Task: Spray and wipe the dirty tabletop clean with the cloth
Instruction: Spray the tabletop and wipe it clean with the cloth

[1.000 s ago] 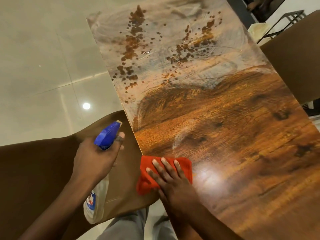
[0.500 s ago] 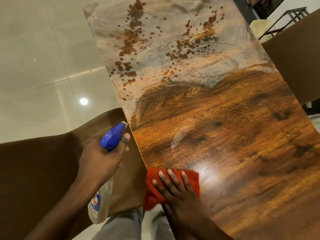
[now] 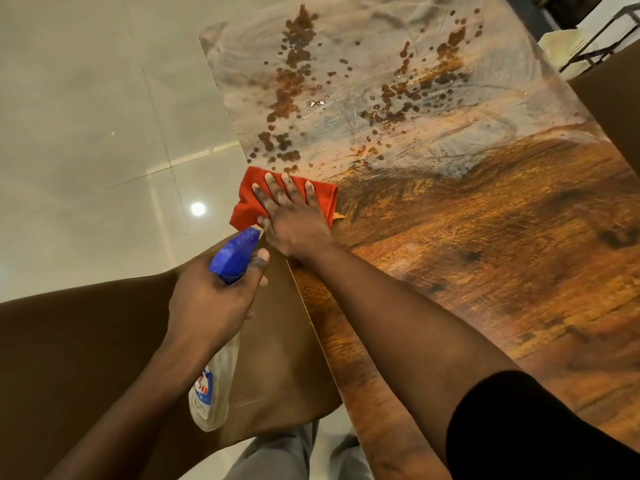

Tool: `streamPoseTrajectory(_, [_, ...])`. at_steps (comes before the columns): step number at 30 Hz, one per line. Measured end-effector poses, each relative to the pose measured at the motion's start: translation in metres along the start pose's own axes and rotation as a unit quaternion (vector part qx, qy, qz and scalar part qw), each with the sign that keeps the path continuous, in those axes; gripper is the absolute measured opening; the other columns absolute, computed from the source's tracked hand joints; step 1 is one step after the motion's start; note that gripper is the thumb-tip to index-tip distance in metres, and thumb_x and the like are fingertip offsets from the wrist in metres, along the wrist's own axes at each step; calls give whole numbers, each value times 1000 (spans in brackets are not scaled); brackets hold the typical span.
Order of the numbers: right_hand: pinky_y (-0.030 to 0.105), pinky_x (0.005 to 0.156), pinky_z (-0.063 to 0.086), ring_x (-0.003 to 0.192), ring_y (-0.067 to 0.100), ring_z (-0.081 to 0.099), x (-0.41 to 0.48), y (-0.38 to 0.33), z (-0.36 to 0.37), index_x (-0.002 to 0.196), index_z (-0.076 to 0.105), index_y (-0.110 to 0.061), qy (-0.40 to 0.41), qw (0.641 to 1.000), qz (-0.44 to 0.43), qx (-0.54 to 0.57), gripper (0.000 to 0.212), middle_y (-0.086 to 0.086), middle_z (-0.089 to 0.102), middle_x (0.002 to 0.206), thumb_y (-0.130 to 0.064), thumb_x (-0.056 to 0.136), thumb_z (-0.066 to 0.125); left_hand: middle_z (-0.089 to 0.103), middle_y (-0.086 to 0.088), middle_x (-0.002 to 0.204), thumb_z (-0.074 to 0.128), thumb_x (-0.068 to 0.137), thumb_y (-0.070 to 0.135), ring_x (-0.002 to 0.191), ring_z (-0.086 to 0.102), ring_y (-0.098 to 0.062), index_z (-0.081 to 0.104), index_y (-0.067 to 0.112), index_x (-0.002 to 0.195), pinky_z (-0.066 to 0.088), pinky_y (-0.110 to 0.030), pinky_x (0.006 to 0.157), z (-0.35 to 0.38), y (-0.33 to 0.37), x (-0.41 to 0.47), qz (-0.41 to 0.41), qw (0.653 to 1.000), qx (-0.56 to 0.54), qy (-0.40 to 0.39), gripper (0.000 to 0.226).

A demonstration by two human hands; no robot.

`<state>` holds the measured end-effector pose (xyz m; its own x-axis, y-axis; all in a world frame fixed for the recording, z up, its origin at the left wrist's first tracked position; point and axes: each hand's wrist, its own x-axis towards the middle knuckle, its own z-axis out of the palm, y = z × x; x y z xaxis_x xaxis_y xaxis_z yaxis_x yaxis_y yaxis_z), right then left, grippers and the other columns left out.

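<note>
The wooden tabletop (image 3: pixel 485 254) runs away from me; its far half is covered by a whitish smeared film with brown spatter spots (image 3: pixel 294 74), its near half shows bare wood grain. My right hand (image 3: pixel 294 216) lies flat, fingers spread, pressing a red cloth (image 3: pixel 249 202) onto the table's left edge right at the lower rim of the spatter. My left hand (image 3: pixel 211 306) grips a spray bottle (image 3: pixel 214 386) with a blue trigger head (image 3: pixel 235 254), held off the table to the left, nozzle pointing toward the cloth.
A brown chair back (image 3: pixel 86 358) stands left of the table under my left arm. Another brown chair (image 3: pixel 616 109) sits at the right edge. Pale glossy floor tiles (image 3: pixel 86 133) lie to the left. My grey trousers (image 3: pixel 277 455) show below.
My right hand has pushed the red cloth forward along the left edge, from the near bare wood up to the edge of the spattered film. The bottle stays in my left hand.
</note>
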<state>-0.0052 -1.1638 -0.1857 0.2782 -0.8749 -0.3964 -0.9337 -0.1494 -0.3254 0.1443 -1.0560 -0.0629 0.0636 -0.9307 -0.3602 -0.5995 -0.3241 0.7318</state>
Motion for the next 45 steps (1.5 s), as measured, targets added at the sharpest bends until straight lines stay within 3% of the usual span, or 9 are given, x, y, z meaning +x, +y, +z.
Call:
streamPoseTrajectory(5, [59, 134, -7, 167, 27, -21, -71, 4, 34, 174, -6, -27, 3, 999, -34, -18, 68, 3, -14, 183, -49, 116, 22, 72, 3, 56, 68, 99, 50, 54, 74, -7, 78, 12, 119, 49, -9, 50, 4, 8, 1, 6, 1000, 15, -8, 43])
streamPoseTrajectory(10, [59, 135, 8, 169, 27, 3, -230, 18, 109, 175, 14, -29, 34, 999, -15, -34, 72, 1, 7, 184, -47, 110, 39, 79, -3, 68, 68, 96, 56, 49, 74, -14, 76, 27, 91, 67, -44, 75, 18, 14, -5, 9, 999, 33, -37, 30])
streamPoseTrajectory(13, [56, 128, 20, 165, 27, 27, -328, 34, 144, 172, 32, -29, 35, 996, 69, -41, 74, 0, 22, 180, -49, 102, 50, 79, -7, 70, 60, 84, 71, 50, 75, -14, 75, 22, 98, 67, -42, 71, 25, 20, -15, 1, 997, 27, -77, 53])
streamPoseTrajectory(16, [55, 123, 27, 161, 28, 33, -386, 67, 150, 169, 38, -27, 37, 983, 179, -18, 75, 1, 26, 178, -46, 97, 49, 75, -19, 66, 58, 76, 78, 57, 75, -34, 76, 12, 89, 65, -55, 71, 35, 22, -28, 11, 990, 53, -129, 70])
streamPoseTrajectory(22, [61, 133, 11, 169, 30, 6, -346, 162, 97, 173, 8, -29, 105, 917, 373, 93, 73, 4, 6, 183, -57, 106, 15, 80, -15, 75, 65, 79, 80, 59, 74, -37, 72, 28, 83, 63, -61, 66, 48, 27, -48, 24, 984, 48, -168, 53])
streamPoseTrajectory(25, [61, 134, 1, 169, 28, -5, -274, 203, 59, 175, 4, -32, 145, 886, 421, 128, 70, 2, 0, 184, -58, 111, 17, 80, -16, 77, 66, 78, 85, 62, 75, -38, 69, 29, 85, 63, -62, 66, 48, 30, -53, 24, 985, 33, -170, 56])
streamPoseTrajectory(35, [60, 133, -7, 166, 25, -23, -189, 68, 78, 174, -9, -32, 72, 982, 162, 60, 71, 0, -15, 182, -54, 112, 16, 78, -19, 76, 66, 75, 74, 64, 72, -43, 73, 26, 83, 61, -61, 71, 47, 36, -53, 34, 987, 38, -155, 50])
streamPoseTrajectory(40, [60, 132, 9, 170, 25, -1, -271, 7, 147, 176, 7, -31, 91, 993, 80, 10, 73, -1, 3, 184, -48, 112, 38, 76, -17, 67, 61, 75, 81, 62, 72, -39, 77, 13, 83, 61, -58, 74, 52, 45, -44, 34, 986, 55, -151, 70])
streamPoseTrajectory(45, [56, 124, 25, 167, 24, 22, -353, 18, 187, 173, 26, -32, 80, 991, 106, -33, 89, -1, 18, 183, -55, 94, 60, 78, 5, 63, 52, 68, 88, 52, 73, -11, 80, 22, 95, 63, -42, 66, 59, 52, -28, 27, 985, 54, -162, 77])
